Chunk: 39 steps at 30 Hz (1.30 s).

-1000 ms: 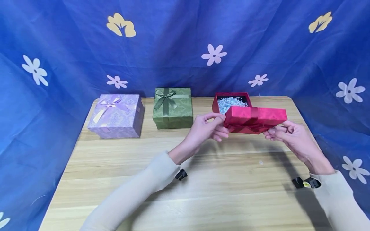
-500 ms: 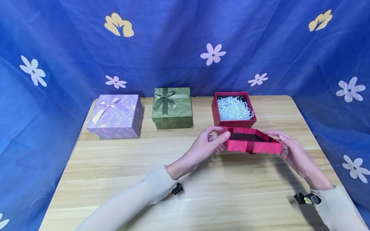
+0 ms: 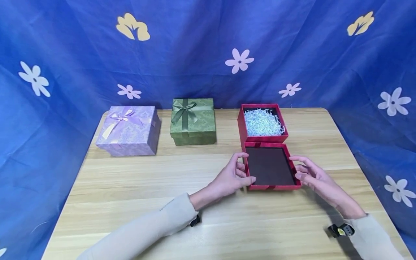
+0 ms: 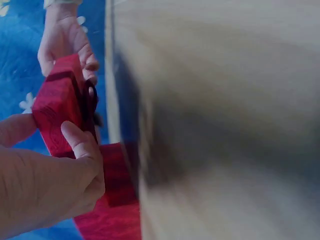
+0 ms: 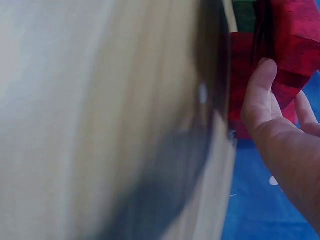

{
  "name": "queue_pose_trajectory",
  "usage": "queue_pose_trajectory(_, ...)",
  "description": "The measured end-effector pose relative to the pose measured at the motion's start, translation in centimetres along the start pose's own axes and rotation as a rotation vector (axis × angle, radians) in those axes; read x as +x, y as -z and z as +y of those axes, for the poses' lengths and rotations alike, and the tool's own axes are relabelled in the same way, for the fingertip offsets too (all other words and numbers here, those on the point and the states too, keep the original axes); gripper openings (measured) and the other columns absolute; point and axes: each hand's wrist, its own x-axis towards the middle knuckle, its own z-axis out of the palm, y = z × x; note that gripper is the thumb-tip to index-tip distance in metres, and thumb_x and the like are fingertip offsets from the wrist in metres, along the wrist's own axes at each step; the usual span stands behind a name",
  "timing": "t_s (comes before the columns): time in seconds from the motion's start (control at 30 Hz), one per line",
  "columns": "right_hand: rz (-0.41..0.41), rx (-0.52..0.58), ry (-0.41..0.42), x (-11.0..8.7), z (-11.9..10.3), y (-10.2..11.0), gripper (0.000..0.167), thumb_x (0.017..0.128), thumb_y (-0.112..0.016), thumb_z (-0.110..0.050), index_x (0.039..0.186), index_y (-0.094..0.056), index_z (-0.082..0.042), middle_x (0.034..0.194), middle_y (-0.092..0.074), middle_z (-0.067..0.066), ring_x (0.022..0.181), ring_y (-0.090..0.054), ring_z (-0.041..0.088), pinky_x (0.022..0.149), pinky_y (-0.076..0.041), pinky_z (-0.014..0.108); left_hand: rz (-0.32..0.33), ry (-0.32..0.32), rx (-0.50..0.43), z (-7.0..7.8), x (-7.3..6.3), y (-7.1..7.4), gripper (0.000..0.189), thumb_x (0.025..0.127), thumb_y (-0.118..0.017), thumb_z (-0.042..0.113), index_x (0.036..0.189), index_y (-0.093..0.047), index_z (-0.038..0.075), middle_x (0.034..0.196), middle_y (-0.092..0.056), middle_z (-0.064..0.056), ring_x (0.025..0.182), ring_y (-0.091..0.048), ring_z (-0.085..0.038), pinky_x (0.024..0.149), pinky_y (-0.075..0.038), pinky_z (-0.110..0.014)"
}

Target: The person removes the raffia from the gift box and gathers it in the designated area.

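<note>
A red gift box lid (image 3: 271,166) lies upside down between my two hands, its dark inside facing up. My left hand (image 3: 227,178) grips its left side, with the thumb at the near corner. At the right side, the fingers of my right hand (image 3: 321,184) hold the edge. The wrist views show the lid raised off the wooden table, its bow (image 4: 90,100) on the table side. Just behind the lid stands the open red gift box (image 3: 267,139), filled with pale blue shredded paper (image 3: 263,122). The lid's far edge overlaps or meets the box's front; I cannot tell which.
A closed green gift box (image 3: 193,122) with a ribbon bow stands left of the red box. Farther left is a closed lilac gift box (image 3: 130,131). A blue flowered cloth (image 3: 195,47) hangs behind and beside the wooden table (image 3: 146,187).
The red lid has come forward off the box and turned over, so its dark inside faces up. Both hands moved with it toward the front, uncovering the shredded paper.
</note>
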Motion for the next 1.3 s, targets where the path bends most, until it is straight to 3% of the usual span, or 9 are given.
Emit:
queue_pose_trajectory(0.17,-0.007,-0.027,-0.022,0.3,1.6,0.0,0.054,0.116,-0.052,-0.008,0.167,-0.036,-0.011,0.152,-0.054,0.015,0.130,-0.062,0.016,0.100,-0.057,0.030,0.017,0.014,0.014,-1.6,0.2,-0.7,0.078,0.092,-0.083,-0.002,0.158,-0.045,0.013,0.132,-0.057,-0.014,0.102,-0.064,-0.028,0.082,-0.057,-0.032)
queue_pose_trajectory(0.37,0.009,-0.076,-0.014,0.9,2.6,-0.2,0.056,0.115,-0.054,-0.007,0.168,-0.035,-0.010,0.157,-0.047,0.022,0.131,-0.060,0.014,0.102,-0.054,0.025,0.054,0.023,0.071,-2.4,0.4,-1.1,0.080,0.091,-0.082,-0.003,0.160,-0.046,0.016,0.144,-0.054,-0.015,0.105,-0.065,-0.029,0.082,-0.056,-0.034)
queue_pose_trajectory(0.47,0.035,-0.119,0.001,1.0,2.8,-0.5,0.058,0.112,-0.054,-0.002,0.167,-0.035,-0.009,0.158,-0.044,0.026,0.130,-0.058,0.017,0.098,-0.054,0.024,0.068,0.023,0.105,-2.5,0.5,-1.1,0.080,0.090,-0.082,-0.003,0.159,-0.047,0.015,0.148,-0.054,-0.015,0.103,-0.067,-0.026,0.081,-0.058,-0.034)
queue_pose_trajectory(0.67,0.079,-0.196,-0.006,1.2,2.4,-1.2,0.060,0.109,-0.056,-0.001,0.165,-0.039,-0.010,0.158,-0.044,0.022,0.129,-0.052,0.024,0.077,-0.057,0.031,0.078,0.019,0.152,-2.8,0.8,-1.1,0.078,0.089,-0.082,-0.003,0.158,-0.049,0.014,0.155,-0.050,-0.013,0.099,-0.068,-0.020,0.078,-0.058,-0.032)
queue_pose_trajectory(0.87,0.112,-0.251,-0.024,1.4,2.2,-1.5,0.056,0.110,-0.057,-0.003,0.164,-0.042,-0.008,0.156,-0.046,0.022,0.129,-0.051,0.030,0.080,-0.057,0.030,0.083,0.026,0.163,-2.8,1.0,-1.1,0.077,0.089,-0.082,-0.002,0.158,-0.049,0.011,0.157,-0.047,-0.012,0.097,-0.068,-0.018,0.077,-0.057,-0.030)
queue_pose_trajectory(1.1,0.202,-0.367,-0.033,2.3,0.1,-1.6,0.057,0.111,-0.066,-0.018,0.163,-0.044,-0.007,0.155,-0.053,0.023,0.136,-0.054,0.041,0.095,-0.050,0.018,0.124,-0.013,0.129,-2.7,1.6,-0.5,0.079,0.089,-0.083,0.001,0.160,-0.049,0.011,0.148,-0.048,-0.019,0.097,-0.067,-0.023,0.077,-0.057,-0.030)
queue_pose_trajectory(1.23,0.318,-0.387,0.044,3.4,-2.4,-1.6,0.061,0.109,-0.070,-0.018,0.161,-0.043,-0.001,0.159,-0.049,0.022,0.140,-0.051,0.044,0.097,-0.047,0.013,0.167,-0.037,0.107,-1.9,2.3,0.3,0.087,0.090,-0.085,0.012,0.165,-0.042,0.012,0.149,-0.047,-0.021,0.112,-0.061,-0.031,0.085,-0.056,-0.037)
queue_pose_trajectory(1.3,0.377,-0.416,0.079,4.1,-3.8,-1.5,0.063,0.107,-0.073,-0.019,0.161,-0.044,-0.002,0.161,-0.046,0.018,0.142,-0.050,0.043,0.102,-0.050,0.020,0.192,-0.052,0.093,-1.4,2.9,0.7,0.090,0.091,-0.086,0.017,0.167,-0.038,0.013,0.153,-0.046,-0.021,0.123,-0.057,-0.035,0.091,-0.056,-0.042)
